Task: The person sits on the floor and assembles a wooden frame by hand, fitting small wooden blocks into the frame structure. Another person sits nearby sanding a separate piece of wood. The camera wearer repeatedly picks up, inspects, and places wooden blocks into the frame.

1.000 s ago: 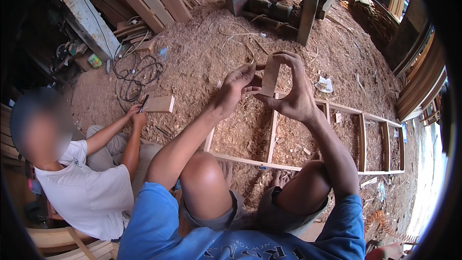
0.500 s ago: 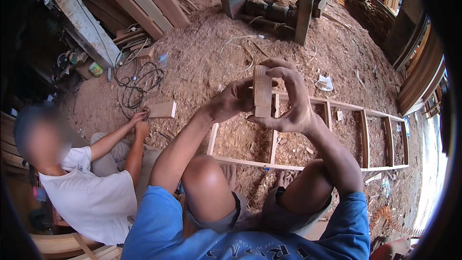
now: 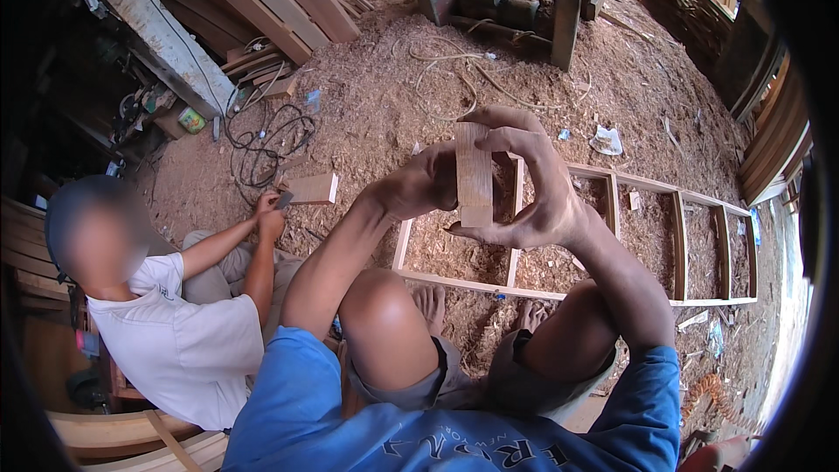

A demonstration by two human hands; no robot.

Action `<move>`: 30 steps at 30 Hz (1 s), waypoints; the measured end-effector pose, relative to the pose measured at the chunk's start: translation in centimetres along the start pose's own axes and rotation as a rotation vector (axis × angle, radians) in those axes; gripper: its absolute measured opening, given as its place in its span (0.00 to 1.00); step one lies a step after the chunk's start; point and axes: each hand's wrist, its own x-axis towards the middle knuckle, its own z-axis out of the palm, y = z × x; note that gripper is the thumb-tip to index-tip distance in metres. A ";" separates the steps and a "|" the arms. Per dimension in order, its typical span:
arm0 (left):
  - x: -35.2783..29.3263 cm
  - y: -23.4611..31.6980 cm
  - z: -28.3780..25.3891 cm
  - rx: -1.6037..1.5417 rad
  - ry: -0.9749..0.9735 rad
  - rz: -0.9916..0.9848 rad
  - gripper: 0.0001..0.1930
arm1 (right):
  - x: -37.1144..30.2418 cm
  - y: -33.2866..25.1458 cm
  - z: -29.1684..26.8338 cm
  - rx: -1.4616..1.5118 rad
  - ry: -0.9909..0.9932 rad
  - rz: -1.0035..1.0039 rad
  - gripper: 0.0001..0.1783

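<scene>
A short, pale wooden block (image 3: pixel 474 166) is held up in front of me between both hands. A line crosses it near its lower end, where a small squarish face shows; I cannot tell whether that is a separate piece. My left hand (image 3: pixel 418 183) grips the block's left side, its fingertips partly hidden behind it. Curved like a C, my right hand (image 3: pixel 546 188) has its fingers at the block's upper end and its thumb at the lower end. Beneath my hands, a ladder-like wooden frame (image 3: pixel 603 297) lies on the floor beyond my feet.
At left sits a co-worker (image 3: pixel 175 332), hands at a wooden board (image 3: pixel 313 189) with a small dark piece. Black cable (image 3: pixel 262 153) coils on the shaving-covered floor (image 3: pixel 376 79). Long planks (image 3: pixel 271 0) lean at far left. A machine stand (image 3: pixel 566 17) is at the back.
The whole scene has shifted slightly right in view. Both my hands keep their hold on the wooden block, which has barely moved. A small dark piece now shows at the co-worker's hands.
</scene>
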 end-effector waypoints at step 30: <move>0.1 0.0 0.5 0.120 0.063 0.048 0.33 | -0.5 0.1 0.2 -0.018 -0.025 0.049 0.47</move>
